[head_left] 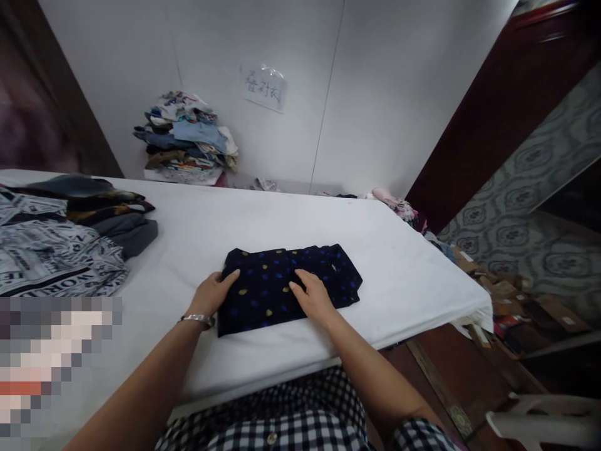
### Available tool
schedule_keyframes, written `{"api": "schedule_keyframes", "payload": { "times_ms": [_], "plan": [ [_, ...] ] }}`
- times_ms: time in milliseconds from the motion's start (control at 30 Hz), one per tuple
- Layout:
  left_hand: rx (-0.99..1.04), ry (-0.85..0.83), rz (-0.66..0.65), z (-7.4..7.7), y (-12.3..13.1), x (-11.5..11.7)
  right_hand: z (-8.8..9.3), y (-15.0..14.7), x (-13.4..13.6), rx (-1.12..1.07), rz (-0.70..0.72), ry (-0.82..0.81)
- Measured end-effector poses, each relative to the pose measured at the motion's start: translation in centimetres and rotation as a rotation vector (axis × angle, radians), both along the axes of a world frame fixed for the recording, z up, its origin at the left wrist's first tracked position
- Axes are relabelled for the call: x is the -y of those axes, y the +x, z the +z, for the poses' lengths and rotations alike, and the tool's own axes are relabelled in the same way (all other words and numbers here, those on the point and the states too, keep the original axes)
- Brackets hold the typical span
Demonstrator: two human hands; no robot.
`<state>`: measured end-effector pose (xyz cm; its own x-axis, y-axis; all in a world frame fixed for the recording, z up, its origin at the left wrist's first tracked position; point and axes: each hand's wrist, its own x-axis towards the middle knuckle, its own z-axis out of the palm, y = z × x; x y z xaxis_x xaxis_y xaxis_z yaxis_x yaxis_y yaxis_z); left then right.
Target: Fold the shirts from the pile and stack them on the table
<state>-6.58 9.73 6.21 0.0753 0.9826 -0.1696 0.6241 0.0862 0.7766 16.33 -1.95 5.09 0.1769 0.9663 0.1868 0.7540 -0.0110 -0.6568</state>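
A dark navy shirt [263, 294] with blue and yellow spots lies folded flat on the white-covered table [225, 219], close to its front edge. My left hand [211, 294], a silver bracelet at its wrist, grips the shirt's left edge. The thumb rests on top of the cloth, while the other fingers are mostly hidden at the edge. My right hand [313, 296] lies on the shirt right of its middle, thumb and fingers apart, touching the upper layer. Toward the shirt's right end there is a small white mark.
Black-and-white printed clothes [61, 250] and dark garments [94, 194] lie at the left. A tall clothes pile [188, 138] stands by the wall under a handwritten sign [264, 89]. Pink clothing [392, 200] sits at the far right corner. Cardboard boxes [504, 291] and a white plastic chair [544, 419] are to the right.
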Motion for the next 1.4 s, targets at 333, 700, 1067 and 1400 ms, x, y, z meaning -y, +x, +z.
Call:
{"api": "schedule_keyframes", "payload": {
  "times_ms": [333,700,1067,1400],
  "plan": [
    [0.102,-0.046,0.052,-0.9,-0.4,-0.6,1.3,-1.0,-2.4,0.039,-0.081,-0.095],
    [-0.051,0.032,-0.034,-0.4,0.5,0.5,-0.2,1.2,-1.4,-0.024,-0.120,-0.069],
    [-0.517,0.605,-0.563,-2.9,2.9,2.6,-0.7,1.2,-1.5,0.017,-0.064,-0.069],
    [-0.522,0.410,-0.572,-0.6,2.9,0.5,0.1,3.8,6.0,-0.538,-0.304,-0.059]
  ]
}}
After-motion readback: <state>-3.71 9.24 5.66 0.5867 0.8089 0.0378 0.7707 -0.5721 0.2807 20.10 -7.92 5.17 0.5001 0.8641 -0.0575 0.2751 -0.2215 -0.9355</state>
